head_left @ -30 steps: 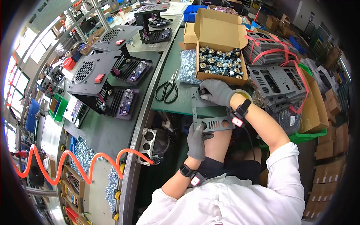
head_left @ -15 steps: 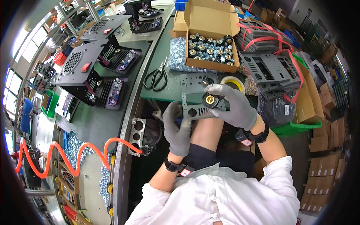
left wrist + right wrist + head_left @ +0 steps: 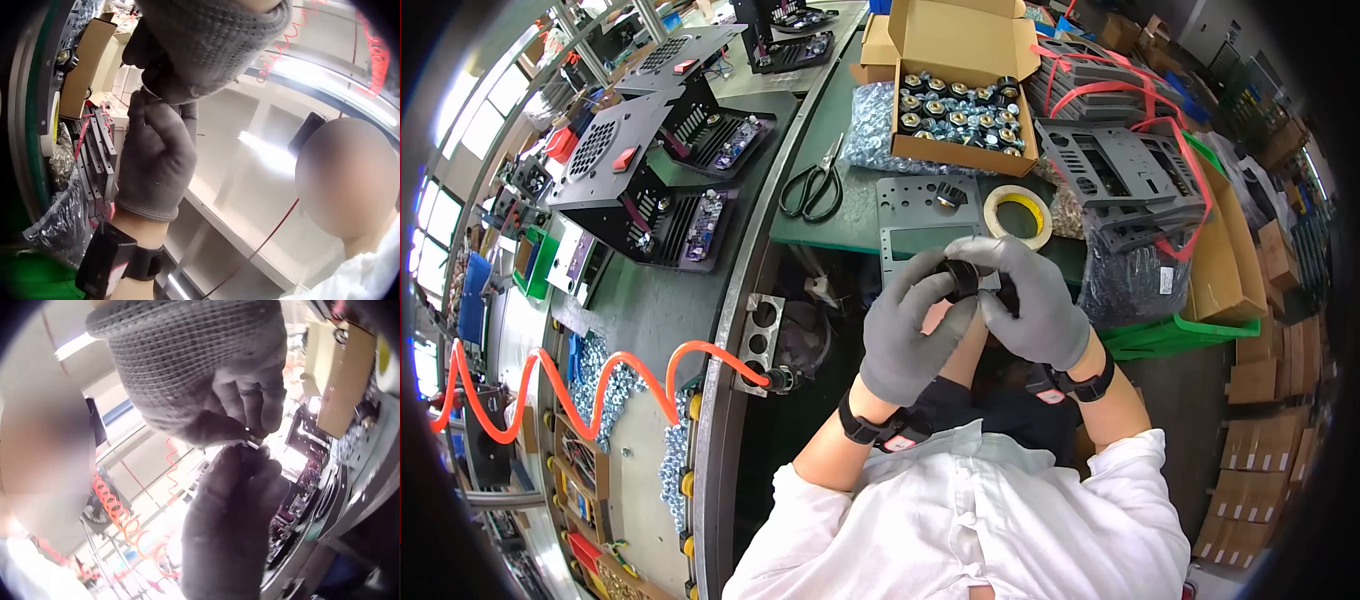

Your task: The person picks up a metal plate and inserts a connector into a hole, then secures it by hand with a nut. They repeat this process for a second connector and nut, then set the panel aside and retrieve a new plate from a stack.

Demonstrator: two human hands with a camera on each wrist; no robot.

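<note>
Gray-gloved hands meet in front of a worker in a white shirt, both clamped on one small part. The left hand point(image 3: 910, 335) and right hand point(image 3: 1035, 305) pinch the round black knob point(image 3: 962, 278) between them — a glint of metal point(image 3: 253, 442) shows at the fingertips, too small to make out. Just beyond the hands, a gray panel point(image 3: 915, 212) lies on the green bench point(image 3: 805, 232), a black piece point(image 3: 949, 195) resting on it. A tape roll point(image 3: 1045, 215) sits beside the panel, beyond the right hand; scissors point(image 3: 812, 190) lie beyond the left. Farther out, an open carton point(image 3: 965, 155) holds rows of black-and-brass knobs — and strapped gray panels point(image 3: 1125, 175) are piled to its right.
</note>
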